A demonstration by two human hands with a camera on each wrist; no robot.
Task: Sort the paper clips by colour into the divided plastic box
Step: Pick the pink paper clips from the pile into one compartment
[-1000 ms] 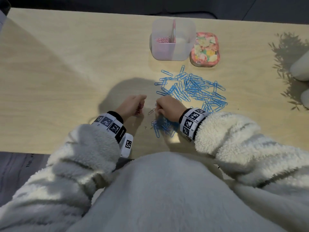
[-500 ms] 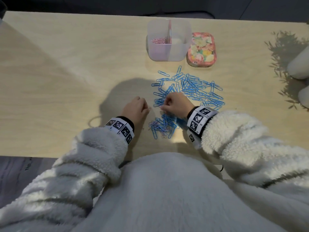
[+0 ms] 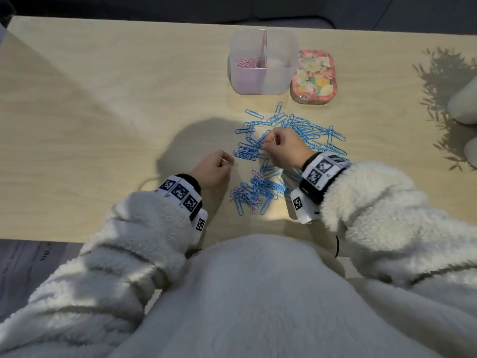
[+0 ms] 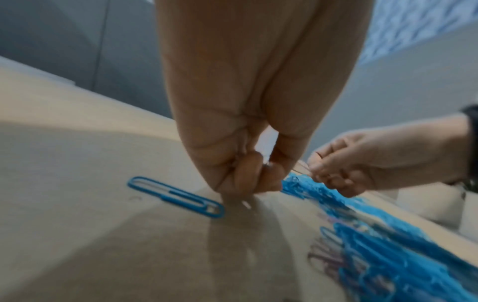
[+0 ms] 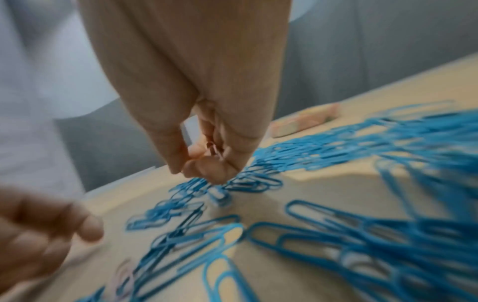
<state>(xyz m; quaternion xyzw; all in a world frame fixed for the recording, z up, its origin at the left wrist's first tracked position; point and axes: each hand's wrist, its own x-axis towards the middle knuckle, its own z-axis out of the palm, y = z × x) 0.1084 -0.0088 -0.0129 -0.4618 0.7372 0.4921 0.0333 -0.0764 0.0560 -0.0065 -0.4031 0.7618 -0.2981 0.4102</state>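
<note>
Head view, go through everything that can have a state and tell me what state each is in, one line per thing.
divided plastic box: open, upright; left compartment holds pink clips, right one looks empty.
patterned tin: lid on, beside the box.
blue paper clips: loose on the table, unsorted.
right hand: fingers pinch a pink clip.
left hand: fingers curled; contents unclear.

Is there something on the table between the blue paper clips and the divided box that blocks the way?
Nothing visible does. A bare strip of table lies between the blue paper clips and the divided plastic box. The floral tin stands beside the box, on its right side, not in front.
</note>
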